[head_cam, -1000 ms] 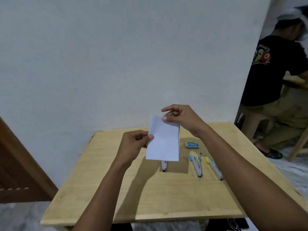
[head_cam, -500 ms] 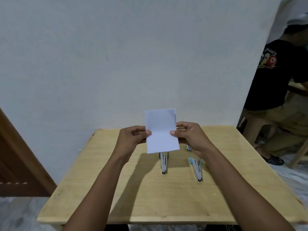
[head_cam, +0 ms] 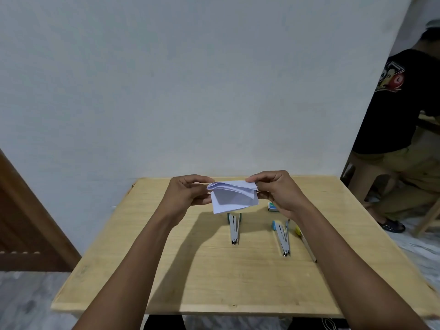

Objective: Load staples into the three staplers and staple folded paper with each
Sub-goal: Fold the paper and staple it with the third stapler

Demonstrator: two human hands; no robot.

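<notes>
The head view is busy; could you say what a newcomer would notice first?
The folded paper, pinched by the left hand and right hand above the wooden table. On it lie a green stapler and a blue stapler; a seated person fills the right edge.

Legible text: none can be read with certainty.

- Box of staples (head_cam: 272, 207), lying on the counter (head_cam: 190, 282): green and white label. The printing on it is too small and blurred to read.
- Black T-shirt (head_cam: 404, 110), worn by the person seated at the far right: chest print (head_cam: 390, 77) in white, yellow and red. A red disc in the print carries one pale character, too blurred to identify.
- Staplers (head_cam: 234, 228) on the counter: metal bodies, no marking resolvable.
- Folded paper (head_cam: 234, 196), held above the counter: the visible faces are plain white.
</notes>
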